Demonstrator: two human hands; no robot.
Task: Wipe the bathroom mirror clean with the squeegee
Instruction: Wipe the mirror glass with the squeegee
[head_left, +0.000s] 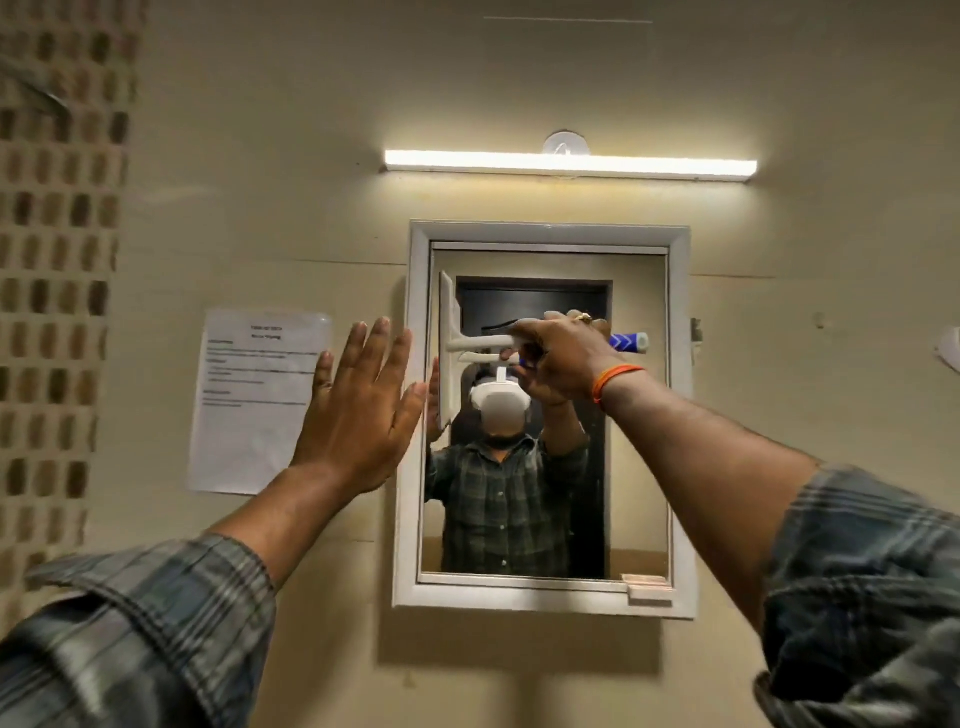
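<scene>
The right hand (558, 358) grips the squeegee (470, 345), blade upright against the mirror's (639, 415) left edge; left hand (358, 415) spread open.

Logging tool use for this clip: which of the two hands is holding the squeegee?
The right hand, with the orange band at its wrist, grips the squeegee handle, blade upright at the mirror's left side. The left hand is open and empty, over the mirror's left frame edge.

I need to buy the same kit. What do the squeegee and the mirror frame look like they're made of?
The squeegee looks like moulded white plastic, matte, with a blue patterned grip end past the right hand. The blade edge material can't be told. The mirror frame has a smooth, pale, stepped profile, perhaps painted wood or plastic.
</scene>
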